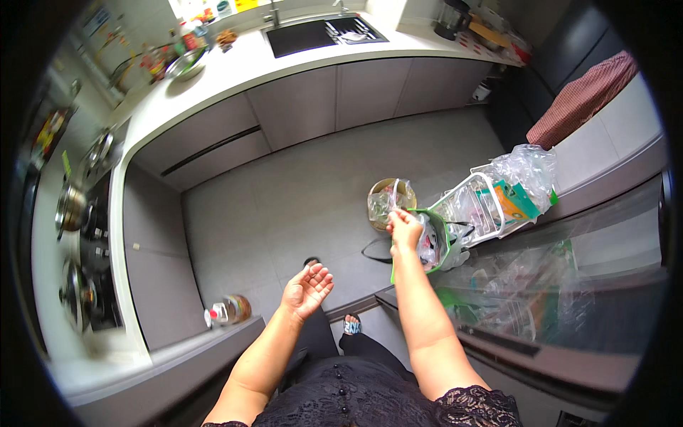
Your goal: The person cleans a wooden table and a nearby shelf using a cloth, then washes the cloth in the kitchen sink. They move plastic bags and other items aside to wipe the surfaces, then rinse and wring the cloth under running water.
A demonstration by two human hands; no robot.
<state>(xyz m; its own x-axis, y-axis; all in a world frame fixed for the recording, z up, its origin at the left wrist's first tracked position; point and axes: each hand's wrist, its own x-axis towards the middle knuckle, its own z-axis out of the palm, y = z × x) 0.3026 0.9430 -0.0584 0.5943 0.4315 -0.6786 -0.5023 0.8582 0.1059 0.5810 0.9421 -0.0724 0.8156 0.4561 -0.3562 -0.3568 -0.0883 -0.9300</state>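
My left hand (307, 290) is held over the floor in front of me, palm turned up and fingers spread, with nothing in it. Farther forward and to the right, my right hand (405, 230) is closed, its fingertips pinched together; what they hold, if anything, I cannot make out. Just beyond those fingertips stands a round tan bin (372, 209) with clear plastic (382, 204) inside. Beside and partly under the right hand is a green-edged shopping bag (442, 245) with black handles, stuffed with plastic bags (427, 247).
A white wire rack (491, 186) full of plastic bags stands right of the bin. A large bottle (231, 310) is on the left by the cabinet. The counter (242, 65) carries a sink (306, 39); pots (72, 206) sit on the stove at far left.
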